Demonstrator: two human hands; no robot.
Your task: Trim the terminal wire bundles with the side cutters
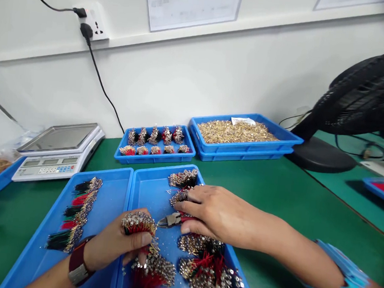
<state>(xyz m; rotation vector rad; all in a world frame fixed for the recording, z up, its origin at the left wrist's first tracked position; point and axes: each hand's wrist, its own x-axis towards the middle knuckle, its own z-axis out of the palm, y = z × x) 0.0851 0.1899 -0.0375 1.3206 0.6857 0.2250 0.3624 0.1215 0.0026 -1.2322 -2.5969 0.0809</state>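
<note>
My left hand (116, 240) is closed around a bundle of red wires with metal terminals (138, 223), held over the middle blue tray (149, 189). My right hand (211, 213) lies over the same tray and grips small cutting pliers (169, 220), whose jaws point left at the bundle. Several more bundles of red and black wires with terminals (201, 270) lie heaped in the near part of this tray, and others (182, 178) sit at its far end.
A left blue tray (113, 200) holds a row of black and red wire bundles (76, 214). Behind stand a tray of upright bundles (155, 143), a tray of loose brass terminals (236, 132), a weighing scale (58, 150) and a black fan (367, 101).
</note>
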